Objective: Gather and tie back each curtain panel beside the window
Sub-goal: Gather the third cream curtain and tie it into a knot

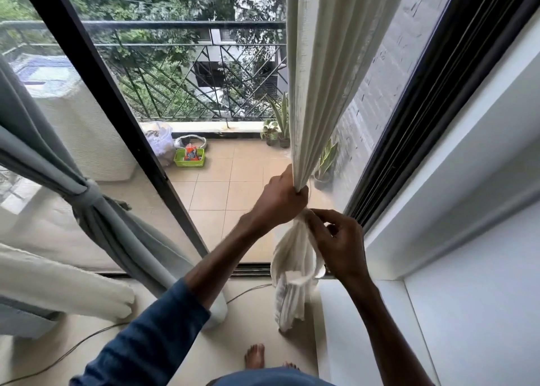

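L. hand [279, 200]: fingers clenched round the gathered cream curtain [318, 79], which hangs near the dark window frame [444, 93] at R. R. hand [340, 244]: fingers pinching curtain fabric just below L. fist. Grey curtain [117, 233], far L, already tied.

The left grip [280, 198] closes as a fist around the gathered cream curtain [318, 79], its forearm reaching forward out of a pushed-up blue sleeve [152, 336]. Just below it, the right grip [339, 245] pinches the same fabric with curled fingers, its arm bare. One bare foot [255, 356] shows underneath.
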